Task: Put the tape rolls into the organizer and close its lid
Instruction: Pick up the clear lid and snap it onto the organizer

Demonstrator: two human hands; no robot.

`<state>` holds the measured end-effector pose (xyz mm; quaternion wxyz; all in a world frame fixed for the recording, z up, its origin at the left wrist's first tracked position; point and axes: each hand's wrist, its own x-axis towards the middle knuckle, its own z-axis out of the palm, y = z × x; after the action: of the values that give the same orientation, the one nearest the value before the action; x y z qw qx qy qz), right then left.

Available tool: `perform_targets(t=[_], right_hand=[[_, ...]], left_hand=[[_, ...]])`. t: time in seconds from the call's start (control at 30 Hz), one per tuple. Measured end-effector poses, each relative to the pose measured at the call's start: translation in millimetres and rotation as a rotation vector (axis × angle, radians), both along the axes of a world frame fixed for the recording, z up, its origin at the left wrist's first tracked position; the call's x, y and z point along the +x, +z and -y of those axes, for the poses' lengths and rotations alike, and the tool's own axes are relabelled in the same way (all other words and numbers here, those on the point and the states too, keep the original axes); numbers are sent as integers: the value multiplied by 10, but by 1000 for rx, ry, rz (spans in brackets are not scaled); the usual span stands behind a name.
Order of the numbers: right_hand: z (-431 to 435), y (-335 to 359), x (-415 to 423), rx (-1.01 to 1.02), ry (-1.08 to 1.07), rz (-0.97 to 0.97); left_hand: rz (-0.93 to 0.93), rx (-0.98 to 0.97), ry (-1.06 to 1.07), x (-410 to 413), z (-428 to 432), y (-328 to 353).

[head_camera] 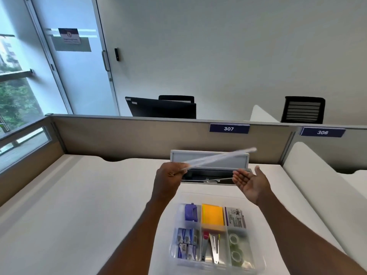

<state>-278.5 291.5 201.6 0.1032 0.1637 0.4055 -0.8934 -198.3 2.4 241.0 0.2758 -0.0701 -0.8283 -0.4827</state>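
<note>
A clear plastic organizer [260, 262] with several compartments sits on the desk near me. Two tape rolls [235, 248] lie in its front right compartment. My left hand [168, 178] is raised above the desk beyond the organizer, pinching the left edge of the clear lid [220, 157], which is seen edge-on and tilts up to the right, blurred. My right hand [251, 182] is open, palm up, just right of the lid and apart from it.
Other compartments hold a purple stapler [191, 212], yellow sticky notes [212, 215], staple boxes [186, 245] and metal clips [210, 247]. An open cable hatch [208, 175] lies at the desk's back edge under partition panel 307 [229, 128]. A white divider [317, 175] stands right.
</note>
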Motion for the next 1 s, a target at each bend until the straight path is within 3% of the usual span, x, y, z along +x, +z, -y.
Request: perform_targets(t=[0.1,0.33,0.4,0.5,0.57,0.67,0.8,0.87,1.0], right_hand=[[-237,-53,4,-32,2,-8],[-513,-118,214,177,160,96],[-554,-132,276,280,227,127],[-663,-229,319,329,211,183],[-717,-308,369,406,226,216],[-699,-442,491,562,283,272],[-613,-589,631,888,345,230],[-576,-641,702,1073,330,163],[-569,-760,804,1430,334,20]], left_hand=[[-62,-200,-49,2,-70,-117],[100,-181,-64,33,-62,-351],[271,-172,-143,43,-12,-443],[683,-172,-285,62,39,-548],[802,-56,-303,101,31,-588],[778,188,-144,112,-68,-616],[728,17,140,78,-167,-770],[741,-70,179,137,-187,-844],[799,-50,204,287,-258,-1028]])
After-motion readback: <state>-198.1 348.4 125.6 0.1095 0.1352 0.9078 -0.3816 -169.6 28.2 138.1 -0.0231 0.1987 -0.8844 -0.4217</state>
